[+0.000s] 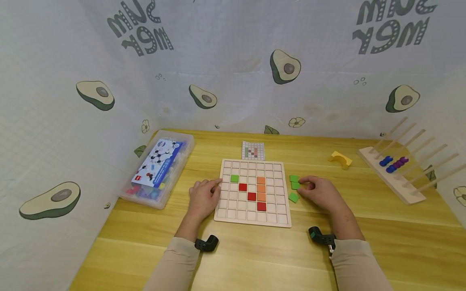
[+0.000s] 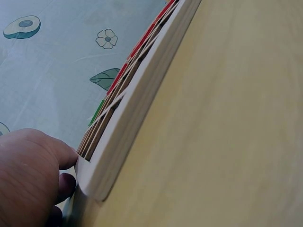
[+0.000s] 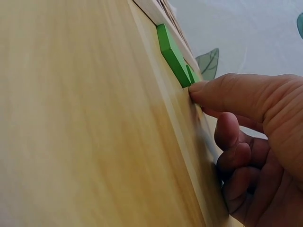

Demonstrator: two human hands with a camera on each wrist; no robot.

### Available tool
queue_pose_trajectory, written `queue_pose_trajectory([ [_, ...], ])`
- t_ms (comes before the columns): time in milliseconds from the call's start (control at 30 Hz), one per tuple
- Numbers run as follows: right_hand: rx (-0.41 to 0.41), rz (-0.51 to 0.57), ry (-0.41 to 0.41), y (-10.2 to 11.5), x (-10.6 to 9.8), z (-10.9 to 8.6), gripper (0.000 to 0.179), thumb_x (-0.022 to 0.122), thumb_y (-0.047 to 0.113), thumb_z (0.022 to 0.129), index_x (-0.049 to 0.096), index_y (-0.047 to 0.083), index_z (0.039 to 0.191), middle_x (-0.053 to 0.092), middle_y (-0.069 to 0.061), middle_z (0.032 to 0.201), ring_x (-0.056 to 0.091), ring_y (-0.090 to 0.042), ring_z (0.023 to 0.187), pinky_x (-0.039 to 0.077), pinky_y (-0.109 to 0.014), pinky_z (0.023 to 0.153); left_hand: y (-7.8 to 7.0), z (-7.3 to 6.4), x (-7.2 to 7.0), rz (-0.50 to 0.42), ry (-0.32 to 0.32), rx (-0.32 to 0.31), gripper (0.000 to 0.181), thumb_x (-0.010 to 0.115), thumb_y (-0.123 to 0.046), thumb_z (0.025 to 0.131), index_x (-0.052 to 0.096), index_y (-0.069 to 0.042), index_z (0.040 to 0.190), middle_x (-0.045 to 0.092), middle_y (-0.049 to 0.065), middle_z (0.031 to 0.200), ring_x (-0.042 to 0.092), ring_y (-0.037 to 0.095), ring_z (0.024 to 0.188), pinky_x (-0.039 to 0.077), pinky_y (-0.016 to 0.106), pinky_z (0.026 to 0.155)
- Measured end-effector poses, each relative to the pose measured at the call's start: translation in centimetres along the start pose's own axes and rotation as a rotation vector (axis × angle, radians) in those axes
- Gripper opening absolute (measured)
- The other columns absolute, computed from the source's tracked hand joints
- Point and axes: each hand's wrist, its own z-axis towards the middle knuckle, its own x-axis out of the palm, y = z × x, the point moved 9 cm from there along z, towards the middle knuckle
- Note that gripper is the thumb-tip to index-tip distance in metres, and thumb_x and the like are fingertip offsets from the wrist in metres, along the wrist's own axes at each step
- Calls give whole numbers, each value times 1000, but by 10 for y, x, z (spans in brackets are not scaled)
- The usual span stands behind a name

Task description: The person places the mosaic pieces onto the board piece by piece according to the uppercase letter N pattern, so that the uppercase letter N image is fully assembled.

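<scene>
A wooden grid board [image 1: 269, 222] lies in front of me, holding one green tile [image 1: 234, 178], three red tiles [image 1: 251, 197] and three orange tiles [image 1: 261, 188]. My left hand [image 1: 204, 198] rests beside the board's left side, an extended finger touching its edge; the left wrist view also shows that contact. Right of the board lie three loose green tiles [image 1: 293, 197]. At the middle one [image 1: 294, 185], my right hand [image 1: 320, 194] has thumb and index fingertips on its right end. In the right wrist view, the thumb tip [image 3: 198, 91] partly covers a tile behind the nearest green tile [image 3: 172, 54].
A small printed grid card [image 1: 253, 150] lies at the board's far edge. On the left is a clear plastic case [image 1: 160, 169] with a molecule picture. A yellow arch block [image 1: 340, 159] and a wooden peg rack [image 1: 393, 176] with blue and purple beads stand at the right.
</scene>
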Motion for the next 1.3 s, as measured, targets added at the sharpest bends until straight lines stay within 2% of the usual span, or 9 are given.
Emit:
queue_pose_trajectory([
  [333,-9,-6,-9,3,-1,-1,35,71,23,95,66,1,121,59,-7,86,50,-19,73,40,-32,66,0,-1,0,-6,-1,3,31,61,-27,101,73,-23,129,60,-2,80,45,20,81,27,38,77],
  [600,28,5,-5,3,-3,-3,39,70,29,96,65,3,124,59,-7,88,51,-20,74,40,-31,64,1,-1,0,0,-1,12,31,61,-27,101,72,-23,129,62,-2,83,46,20,82,28,38,77],
  [800,-9,8,3,22,-7,-6,43,69,34,97,64,4,126,59,-8,91,50,-20,74,40,-32,63,1,0,0,2,3,10,32,60,-28,101,72,-24,130,64,-1,85,45,20,81,28,38,77],
  [1033,-16,35,12,44,-5,-8,39,70,32,97,64,6,125,58,-7,90,50,-20,73,39,-29,61,1,1,1,5,9,5,32,60,-28,101,72,-24,130,63,-2,84,46,20,83,28,39,78],
  [1300,-107,29,21,72,8,-8,32,73,26,95,67,7,120,57,-5,84,49,-19,71,38,-28,59,1,1,1,7,9,3,31,60,-28,101,72,-24,130,62,-1,83,46,20,83,28,39,78],
])
